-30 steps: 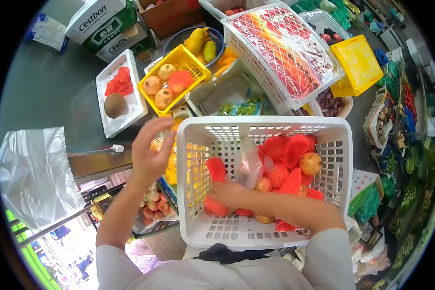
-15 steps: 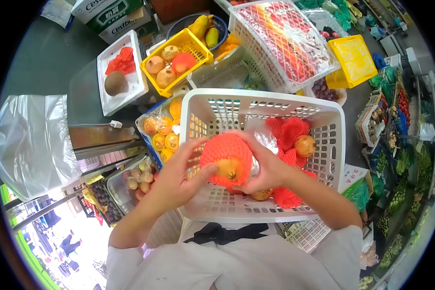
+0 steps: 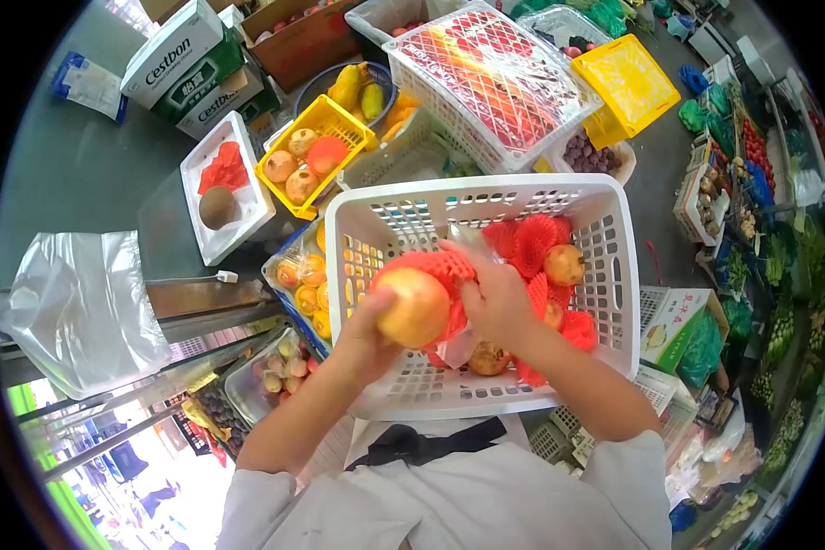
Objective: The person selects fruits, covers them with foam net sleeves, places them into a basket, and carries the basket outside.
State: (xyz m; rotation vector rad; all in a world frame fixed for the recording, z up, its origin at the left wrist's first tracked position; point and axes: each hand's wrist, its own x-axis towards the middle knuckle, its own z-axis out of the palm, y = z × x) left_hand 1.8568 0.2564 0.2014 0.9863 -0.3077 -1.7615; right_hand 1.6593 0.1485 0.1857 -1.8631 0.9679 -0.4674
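My left hand [image 3: 365,337] grips a large yellow-pink pomegranate [image 3: 414,310] over the white basket [image 3: 486,191]. A red foam net sleeve [image 3: 447,268] hangs partly off the fruit, around its upper and right side. My right hand [image 3: 500,298] pinches the sleeve at its right end. Inside the basket lie more red foam sleeves [image 3: 533,246] and several pomegranates, one at the right [image 3: 564,265] and one near the front wall [image 3: 489,358]. A piece of clear plastic is partly hidden behind my right hand.
Behind the basket stand a yellow crate [image 3: 319,137] of pomegranates, a white foam tray [image 3: 238,215] with a brown round fruit, and a wrapped white crate [image 3: 495,73]. Clear bags [image 3: 82,312] hang at left. Oranges [image 3: 313,269] sit beside the basket's left wall.
The red sleeve has been pulled from around the pomegranate toward the right, baring most of the fruit. My right hand has moved from the fruit's side onto the sleeve.
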